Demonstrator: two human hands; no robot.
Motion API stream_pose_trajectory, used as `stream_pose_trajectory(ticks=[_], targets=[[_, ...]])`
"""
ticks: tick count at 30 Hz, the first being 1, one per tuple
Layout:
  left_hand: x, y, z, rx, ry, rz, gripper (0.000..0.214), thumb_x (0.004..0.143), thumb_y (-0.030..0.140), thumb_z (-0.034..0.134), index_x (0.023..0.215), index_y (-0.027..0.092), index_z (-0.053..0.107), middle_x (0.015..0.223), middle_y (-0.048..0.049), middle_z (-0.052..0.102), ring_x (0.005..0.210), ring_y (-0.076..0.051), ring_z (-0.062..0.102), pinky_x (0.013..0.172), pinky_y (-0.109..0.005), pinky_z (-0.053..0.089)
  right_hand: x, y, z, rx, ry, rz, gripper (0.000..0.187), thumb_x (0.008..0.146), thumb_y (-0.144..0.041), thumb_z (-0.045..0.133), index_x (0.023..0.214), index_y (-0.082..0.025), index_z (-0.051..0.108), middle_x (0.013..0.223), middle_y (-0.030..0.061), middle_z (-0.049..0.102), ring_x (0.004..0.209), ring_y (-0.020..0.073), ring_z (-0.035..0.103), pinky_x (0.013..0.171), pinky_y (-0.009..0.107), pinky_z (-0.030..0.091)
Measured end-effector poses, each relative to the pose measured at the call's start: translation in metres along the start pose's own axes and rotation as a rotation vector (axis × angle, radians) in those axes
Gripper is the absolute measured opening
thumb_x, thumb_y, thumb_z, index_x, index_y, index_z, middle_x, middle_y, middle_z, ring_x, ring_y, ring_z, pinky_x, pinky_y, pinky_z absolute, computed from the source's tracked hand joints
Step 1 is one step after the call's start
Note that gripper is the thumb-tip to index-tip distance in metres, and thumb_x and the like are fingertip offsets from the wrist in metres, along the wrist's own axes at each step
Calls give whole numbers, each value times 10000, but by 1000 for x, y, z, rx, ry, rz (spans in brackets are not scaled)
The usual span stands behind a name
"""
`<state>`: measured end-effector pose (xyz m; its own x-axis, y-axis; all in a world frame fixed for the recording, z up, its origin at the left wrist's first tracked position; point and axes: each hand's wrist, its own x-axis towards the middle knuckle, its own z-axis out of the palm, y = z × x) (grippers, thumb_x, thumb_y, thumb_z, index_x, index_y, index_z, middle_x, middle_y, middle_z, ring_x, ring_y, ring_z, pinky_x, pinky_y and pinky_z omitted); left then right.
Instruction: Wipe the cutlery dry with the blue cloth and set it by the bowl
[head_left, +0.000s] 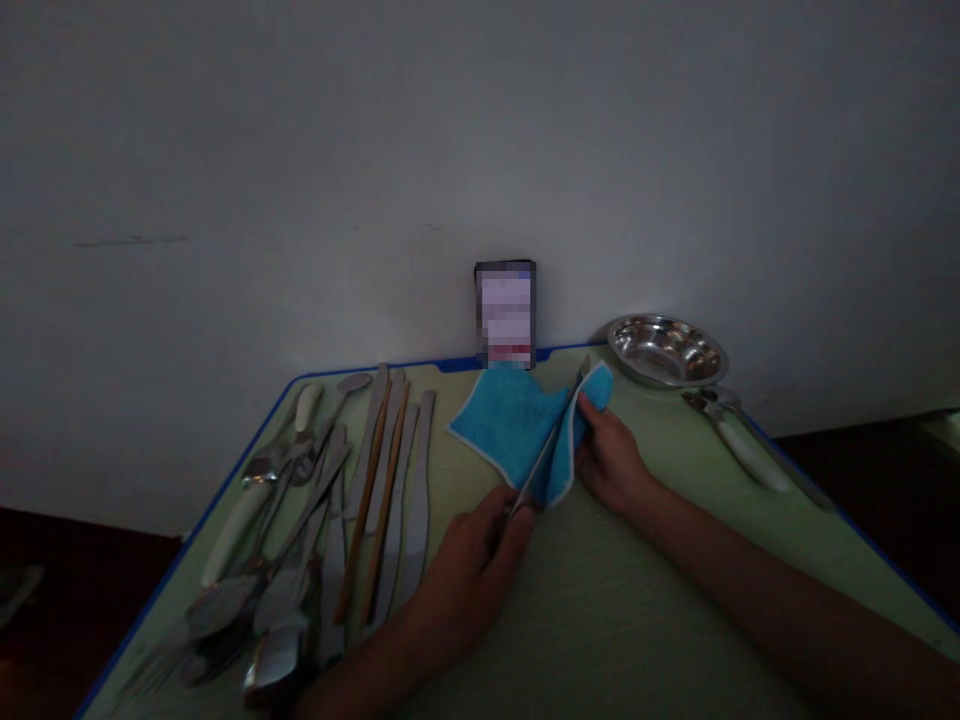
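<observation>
Near the middle of the desk (637,600), a slim metal utensil (546,452) lies slanted in the fold of a blue cloth (504,420), its narrow flat length dull grey in the dim light and its far tip poking out past the cloth's upper edge; whether it is a knife or something else cannot be told. The left hand (480,560) is closed around the near end of the utensil, fingers curled over the handle. The right hand (611,455) pinches the cloth, folding its soft, white-edged fabric up against the utensil's side, while the rest of the cloth spreads flat on the desk. The desk top is pale green and slightly textured, with a blue rim. To the left a crowded row of cutlery (360,500) lies lengthwise: long flat steel blades, some with wooden-coloured handles, and spoons with shiny bowls. At the far right sits a round, shallow steel bowl (666,350), and just beside it lie white-handled utensils (742,445). A dark box (505,315) stands upright against the plain grey wall (300,150)
</observation>
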<state>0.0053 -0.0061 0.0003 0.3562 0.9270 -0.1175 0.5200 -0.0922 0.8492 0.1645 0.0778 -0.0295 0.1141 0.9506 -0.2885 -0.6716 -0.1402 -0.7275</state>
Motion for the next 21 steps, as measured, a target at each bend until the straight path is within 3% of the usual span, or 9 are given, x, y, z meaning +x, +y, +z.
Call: stream_pose_trajectory(ticks=[5,8,14,17,21], targets=[[-3,-3,3,87,9,52,298,894,364,344,666,185,413,554,59,377,511,-100,416,484,-226,269,-1,-4,1,-55,156,32,154,671,-339,647,721,-214,573,689,-8,661,733,187,616,678,331,509],[-7,-5,5,99,-28,83,287,904,349,328,687,187,421,558,59,386,505,-96,426,485,-222,272,-2,-5,2,-92,116,16,165,674,-363,644,708,-218,573,648,-13,651,703,181,612,656,310,501],[-5,-11,9,146,-5,101,267,885,347,386,689,185,467,573,47,472,510,-96,461,496,-211,303,-7,1,-1,-230,-285,53,194,677,-356,658,758,-197,582,648,-35,641,585,113,575,613,250,474],[-1,-12,8,147,56,96,295,879,342,402,636,181,442,557,49,465,503,-92,449,493,-209,302,-11,0,-3,-329,-464,47,221,692,-311,652,868,-193,587,733,-28,651,635,103,585,638,233,471],[2,-13,8,126,91,85,289,877,330,410,635,176,445,547,51,444,495,-92,433,484,-210,302,-19,-4,-4,-469,-712,148,300,656,-236,683,936,-193,585,828,-16,659,740,113,602,693,238,469]])
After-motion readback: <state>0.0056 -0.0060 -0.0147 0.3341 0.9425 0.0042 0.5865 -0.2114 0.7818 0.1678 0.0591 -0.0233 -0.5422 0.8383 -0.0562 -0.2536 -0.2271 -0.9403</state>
